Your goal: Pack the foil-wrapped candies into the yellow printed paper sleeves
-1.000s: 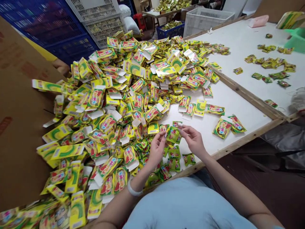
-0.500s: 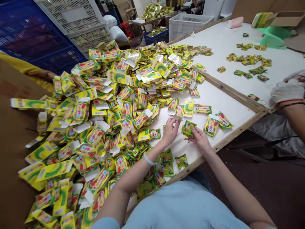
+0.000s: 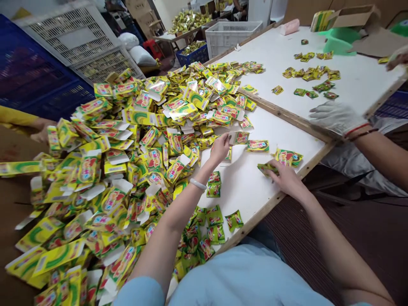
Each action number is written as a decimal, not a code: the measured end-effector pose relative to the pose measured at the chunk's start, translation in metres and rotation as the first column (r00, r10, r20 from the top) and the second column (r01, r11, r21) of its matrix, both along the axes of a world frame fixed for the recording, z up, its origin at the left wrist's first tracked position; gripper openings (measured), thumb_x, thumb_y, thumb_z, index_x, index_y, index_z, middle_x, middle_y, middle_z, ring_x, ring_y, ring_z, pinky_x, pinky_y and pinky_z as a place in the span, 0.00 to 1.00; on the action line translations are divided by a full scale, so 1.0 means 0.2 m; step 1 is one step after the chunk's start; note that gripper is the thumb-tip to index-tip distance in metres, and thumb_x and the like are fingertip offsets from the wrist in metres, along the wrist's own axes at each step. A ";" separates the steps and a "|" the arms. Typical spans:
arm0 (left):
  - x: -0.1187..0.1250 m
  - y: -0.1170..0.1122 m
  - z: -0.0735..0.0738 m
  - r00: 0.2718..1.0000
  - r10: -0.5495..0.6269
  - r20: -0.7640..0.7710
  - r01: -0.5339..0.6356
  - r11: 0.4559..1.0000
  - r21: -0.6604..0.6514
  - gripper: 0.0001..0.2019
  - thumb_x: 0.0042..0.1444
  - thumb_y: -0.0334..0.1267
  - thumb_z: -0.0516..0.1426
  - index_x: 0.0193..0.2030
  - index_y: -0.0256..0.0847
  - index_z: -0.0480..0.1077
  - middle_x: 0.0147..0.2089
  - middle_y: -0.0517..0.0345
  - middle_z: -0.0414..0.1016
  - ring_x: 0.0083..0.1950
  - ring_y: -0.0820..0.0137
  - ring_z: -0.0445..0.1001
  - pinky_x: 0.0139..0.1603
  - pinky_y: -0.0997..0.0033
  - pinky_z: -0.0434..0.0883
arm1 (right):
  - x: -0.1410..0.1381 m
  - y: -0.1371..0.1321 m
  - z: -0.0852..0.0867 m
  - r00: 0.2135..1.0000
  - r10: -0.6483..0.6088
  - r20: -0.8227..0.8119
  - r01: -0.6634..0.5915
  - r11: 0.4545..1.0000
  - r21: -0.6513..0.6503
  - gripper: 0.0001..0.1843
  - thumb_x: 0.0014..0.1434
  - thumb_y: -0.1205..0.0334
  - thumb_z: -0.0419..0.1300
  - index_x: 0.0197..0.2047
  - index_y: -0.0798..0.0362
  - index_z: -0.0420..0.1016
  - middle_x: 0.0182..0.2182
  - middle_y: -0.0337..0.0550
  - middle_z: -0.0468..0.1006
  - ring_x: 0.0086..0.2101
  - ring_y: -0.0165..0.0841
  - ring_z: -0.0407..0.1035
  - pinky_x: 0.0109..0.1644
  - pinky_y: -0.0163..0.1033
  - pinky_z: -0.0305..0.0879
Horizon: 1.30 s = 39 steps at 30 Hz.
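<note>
I have the left hand (image 3: 219, 149) reaching forward over the white desk (image 3: 237, 187), its grip pinching one end of a small printed carton (image 3: 241, 137) beside the big heap of yellow-and-green cartons (image 3: 165, 117). A flat carton (image 3: 258, 145) lies just to the right of the held one. On my right hand (image 3: 287, 179), the grip has thumb and fingers closed on a green packet (image 3: 265, 169), low over the desk and near two bright cartons (image 3: 283, 157). Closer to me, a pair of green packets (image 3: 213, 190) lies on the white surface, with more nearer the edge. A co-worker's gloved hand (image 3: 338, 119) rests by the wooden divider (image 3: 287, 112), well apart from mine.
</note>
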<state>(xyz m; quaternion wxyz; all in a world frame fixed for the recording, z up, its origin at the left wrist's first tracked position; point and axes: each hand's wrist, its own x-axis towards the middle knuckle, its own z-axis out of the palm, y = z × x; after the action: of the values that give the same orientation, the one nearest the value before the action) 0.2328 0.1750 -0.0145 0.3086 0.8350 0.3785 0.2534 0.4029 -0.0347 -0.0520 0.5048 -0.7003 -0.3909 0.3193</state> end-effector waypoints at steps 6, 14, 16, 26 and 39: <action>-0.01 0.01 0.03 0.993 -0.028 0.118 0.049 0.983 -0.176 0.16 0.68 0.39 0.50 0.55 0.36 0.73 0.41 0.50 0.81 0.31 0.68 0.78 0.33 0.71 0.72 | -0.04 -0.05 0.07 0.777 0.391 0.494 -0.248 0.911 -0.331 0.05 0.64 0.64 0.57 0.42 0.50 0.74 0.35 0.46 0.76 0.36 0.39 0.72 0.38 0.38 0.61; -0.36 -0.15 0.25 0.981 -0.127 0.145 0.175 0.904 -0.391 0.16 0.55 0.50 0.63 0.40 0.37 0.80 0.25 0.57 0.76 0.21 0.72 0.68 0.21 0.74 0.64 | -0.11 -0.11 0.16 0.856 0.375 0.356 -0.303 0.922 -0.242 0.09 0.65 0.58 0.58 0.46 0.49 0.76 0.36 0.44 0.81 0.36 0.38 0.76 0.36 0.37 0.68; -0.47 -0.31 0.30 0.964 -0.225 0.141 0.265 0.779 -0.569 0.14 0.49 0.48 0.67 0.37 0.40 0.81 0.26 0.57 0.77 0.23 0.71 0.70 0.22 0.74 0.67 | -0.15 -0.16 0.17 0.937 0.351 0.006 -0.349 0.934 -0.077 0.17 0.63 0.52 0.61 0.53 0.49 0.74 0.38 0.44 0.82 0.36 0.38 0.77 0.33 0.37 0.70; -0.61 -1.13 0.09 0.838 0.187 0.512 0.528 -0.046 -0.848 0.28 0.56 0.57 0.59 0.57 0.41 0.70 0.53 0.42 0.78 0.50 0.54 0.79 0.48 0.56 0.75 | -0.30 -0.26 0.07 0.641 0.173 -0.748 -0.221 0.975 0.036 0.23 0.49 0.45 0.73 0.38 0.50 0.69 0.23 0.32 0.77 0.15 0.23 0.62 0.15 0.27 0.59; -0.70 -1.16 0.19 0.927 0.219 0.305 0.247 0.253 -0.935 0.24 0.41 0.51 0.71 0.37 0.38 0.70 0.27 0.59 0.76 0.27 0.72 0.73 0.34 0.71 0.71 | -0.56 -0.22 0.45 0.834 0.549 -0.061 -0.523 0.821 0.230 0.05 0.63 0.59 0.61 0.37 0.50 0.77 0.35 0.43 0.74 0.34 0.33 0.70 0.35 0.37 0.70</action>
<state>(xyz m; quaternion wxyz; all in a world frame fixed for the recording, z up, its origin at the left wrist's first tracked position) 0.0923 -0.0571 0.0226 0.8218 0.4081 0.3790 0.1199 0.2910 -0.0789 0.0378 0.4868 -0.4852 -0.5704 0.4497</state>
